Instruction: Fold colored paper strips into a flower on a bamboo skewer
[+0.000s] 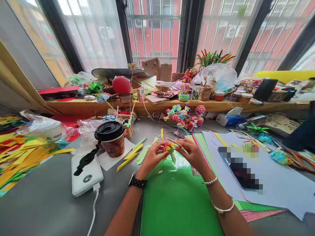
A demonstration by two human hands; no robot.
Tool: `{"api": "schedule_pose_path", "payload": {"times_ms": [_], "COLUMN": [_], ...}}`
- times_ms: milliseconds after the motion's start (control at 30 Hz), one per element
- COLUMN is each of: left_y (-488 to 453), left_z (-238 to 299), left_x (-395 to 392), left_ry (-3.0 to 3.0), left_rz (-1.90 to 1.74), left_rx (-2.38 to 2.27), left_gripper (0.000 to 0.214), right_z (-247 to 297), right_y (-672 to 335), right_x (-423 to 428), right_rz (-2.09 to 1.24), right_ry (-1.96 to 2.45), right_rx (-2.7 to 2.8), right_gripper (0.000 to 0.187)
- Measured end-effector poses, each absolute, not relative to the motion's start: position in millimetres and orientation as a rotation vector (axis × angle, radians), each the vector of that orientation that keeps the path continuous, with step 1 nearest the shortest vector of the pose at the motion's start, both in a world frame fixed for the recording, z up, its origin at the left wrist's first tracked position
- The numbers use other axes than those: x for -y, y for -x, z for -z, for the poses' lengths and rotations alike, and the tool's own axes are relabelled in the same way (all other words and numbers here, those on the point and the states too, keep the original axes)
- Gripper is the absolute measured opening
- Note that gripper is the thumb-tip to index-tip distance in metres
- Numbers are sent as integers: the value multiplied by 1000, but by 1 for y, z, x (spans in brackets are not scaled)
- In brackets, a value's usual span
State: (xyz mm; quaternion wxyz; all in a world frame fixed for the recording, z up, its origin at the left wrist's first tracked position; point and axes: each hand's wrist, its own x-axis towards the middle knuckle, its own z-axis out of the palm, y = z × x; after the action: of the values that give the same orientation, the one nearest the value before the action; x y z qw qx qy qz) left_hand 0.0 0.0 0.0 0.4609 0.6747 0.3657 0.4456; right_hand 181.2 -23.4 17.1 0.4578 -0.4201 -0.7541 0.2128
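Above the glossy green mat [182, 203], my left hand [152, 159] pinches a small folded paper flower [169, 148] in pink, yellow and green. A wristwatch with a dark dotted band sits on that wrist. My right hand [194, 155], wearing bracelets, meets it from the other side with fingers closed on a thin tan stick [174, 142]. The stick lies over the flower; whether its tip touches the paper I cannot tell. Green paper strips [145, 154] and yellow paper strips [130, 159] lie left of my left hand.
A lidded coffee cup [112, 141] and a white power bank [86, 173] with a cable stand on the left, beside piled yellow paper [22, 154]. To the right, a phone [236, 170] rests on white sheets [278, 186]. Crocheted flowers [180, 116] stand behind, below a cluttered ledge [103, 106].
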Motion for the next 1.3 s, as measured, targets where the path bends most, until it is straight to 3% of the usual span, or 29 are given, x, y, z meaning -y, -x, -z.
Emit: {"api": "schedule_pose_path", "payload": {"times_ms": [267,500,767,1000,1167,1300], "left_y": [-2,-11,-13,-10,-6,-6], "left_z": [-3,-3,-8,-11,-9,-9], "left_x": [5,8,10,10,7,6], "left_ry": [-1609,-1329,-1171,-1124,-1027,-987], "left_rz": [-1094,-1189,-1298,-1333,-1430,-1448], "left_rx": [-887,-738,-658,-716,-744,-725], "left_gripper": [35,57,30,34,37,37], "right_z": [-17,-12,-13,-19,-19,-8], "right_y": [-181,-179,-175,-177,-188,-192], "right_x": [25,24,32,34,28,19], "right_rz": [-603,-654,-572,-523,-139,-146], "right_ry": [1023,1036,1055,1089,1349,1419], "right_rx": [1859,1706,1687,1724,1569,1630], "right_gripper": [20,23,18,23,32,26]}}
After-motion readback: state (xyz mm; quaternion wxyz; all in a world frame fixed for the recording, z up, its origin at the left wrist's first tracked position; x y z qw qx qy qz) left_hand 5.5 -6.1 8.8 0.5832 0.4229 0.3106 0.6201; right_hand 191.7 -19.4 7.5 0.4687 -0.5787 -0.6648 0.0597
